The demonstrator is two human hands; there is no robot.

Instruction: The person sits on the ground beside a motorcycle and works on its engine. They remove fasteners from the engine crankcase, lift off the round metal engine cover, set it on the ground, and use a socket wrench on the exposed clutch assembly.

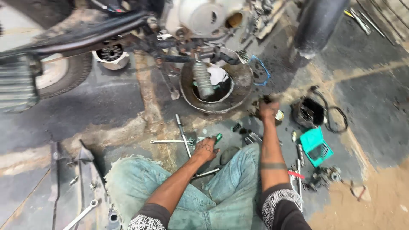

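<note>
Right hand [268, 108], centre-right of the frame, arm stretched straight out, fingers curled round a dark, greasy part [260, 102] on the floor; the motion blur hides what the part is. Left hand [206, 148] sits lower, mid-frame, elbow bent, wrist cocked, fingers resting on a green-handled tool [218, 138]; whether they grip it, I cannot tell. Just left of it, wrenches [181, 138] lie crossed on the oily floor [115, 106]. Above, a round pan [243, 83] sits under the motorcycle engine [200, 17]. Right of the outstretched arm, a teal box [316, 145] lies open. Knees in pale jeans [213, 196] fill the bottom centre.
</note>
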